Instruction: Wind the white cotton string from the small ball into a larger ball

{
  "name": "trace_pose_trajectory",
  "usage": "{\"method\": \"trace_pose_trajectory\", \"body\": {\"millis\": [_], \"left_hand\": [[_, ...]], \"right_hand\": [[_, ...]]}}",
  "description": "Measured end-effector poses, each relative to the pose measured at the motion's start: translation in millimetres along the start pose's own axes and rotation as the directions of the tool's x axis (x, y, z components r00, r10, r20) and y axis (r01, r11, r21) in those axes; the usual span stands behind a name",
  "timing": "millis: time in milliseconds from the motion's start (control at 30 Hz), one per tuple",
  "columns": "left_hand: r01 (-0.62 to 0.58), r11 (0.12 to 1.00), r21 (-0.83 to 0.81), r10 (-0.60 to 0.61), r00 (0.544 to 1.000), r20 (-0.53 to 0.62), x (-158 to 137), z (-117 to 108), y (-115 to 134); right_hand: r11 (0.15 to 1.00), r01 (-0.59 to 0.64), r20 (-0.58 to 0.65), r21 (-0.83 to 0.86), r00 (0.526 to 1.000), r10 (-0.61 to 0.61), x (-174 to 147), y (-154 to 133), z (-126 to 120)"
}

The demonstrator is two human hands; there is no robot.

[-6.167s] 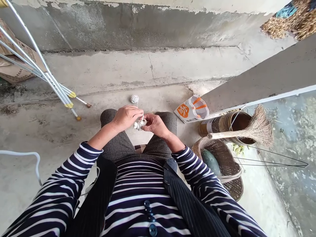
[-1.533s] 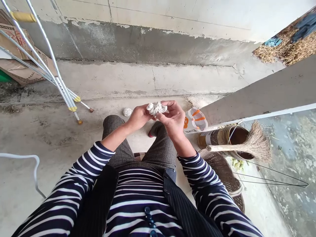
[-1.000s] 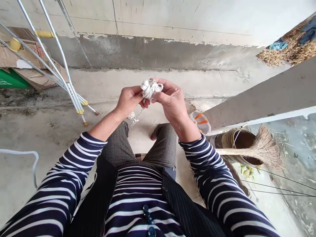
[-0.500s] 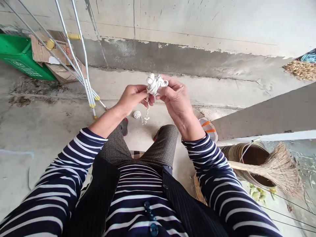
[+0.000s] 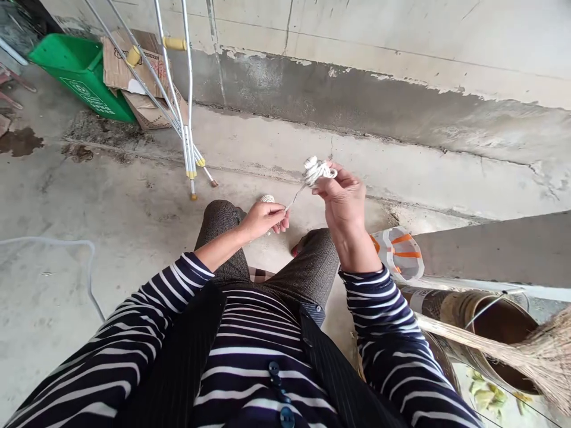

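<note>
1. Pinched in the right hand: a rounded bundle of looped white cord, held up beyond the right knee.
2. Pinched in the left hand, lower — a thin whitish strand of cord, running up taut to the bundle.
3. On the grey concrete floor, partly hidden behind the left hand — a round white ball of string.

Peeling pale wall, cracked concrete floor

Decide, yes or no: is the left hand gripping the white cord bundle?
No, the right hand holds the white cord bundle, while the left hand pinches a strand running from it.
</note>
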State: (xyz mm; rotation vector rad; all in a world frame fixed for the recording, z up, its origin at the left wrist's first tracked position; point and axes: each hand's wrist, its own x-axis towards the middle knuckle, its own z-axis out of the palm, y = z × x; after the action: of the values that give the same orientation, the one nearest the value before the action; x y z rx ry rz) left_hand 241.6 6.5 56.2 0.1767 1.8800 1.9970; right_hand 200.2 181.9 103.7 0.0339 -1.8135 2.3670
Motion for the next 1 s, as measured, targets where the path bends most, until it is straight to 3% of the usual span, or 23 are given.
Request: {"method": "trace_pose_trajectory", "body": {"millis": [133,367,567,767,1000], "left_hand": [[-0.010,0.998,-0.061,0.012,1.000,0.026,0,-4,-18],[0.023,0.994,-0.110,-0.002,0.982,0.191,-13,-3,-40],[0.005,0.998,-0.059,0.000,0.996,0.087,-13,-18,-52],[0.034,0.999,-0.018,-0.030,0.981,0.193,-14,-21,-78],[0.050,0.989,0.136,-0.069,0.987,0.142,-13,-51,-89]], "right_hand": [[0.999,-0.032,-0.018,0.017,0.999,0.032,3,-8,-1],[0.999,0.028,-0.108,0.027,0.994,-0.025,13,-8,-3],[0.999,0.014,-0.148,-0.030,0.989,-0.018,3,-5,-3],[0.996,0.051,-0.169,-0.071,0.984,-0.062,2,-24,-22],[0.991,0.106,-0.296,-0.084,0.947,-0.126,21,-47,-46]]}}
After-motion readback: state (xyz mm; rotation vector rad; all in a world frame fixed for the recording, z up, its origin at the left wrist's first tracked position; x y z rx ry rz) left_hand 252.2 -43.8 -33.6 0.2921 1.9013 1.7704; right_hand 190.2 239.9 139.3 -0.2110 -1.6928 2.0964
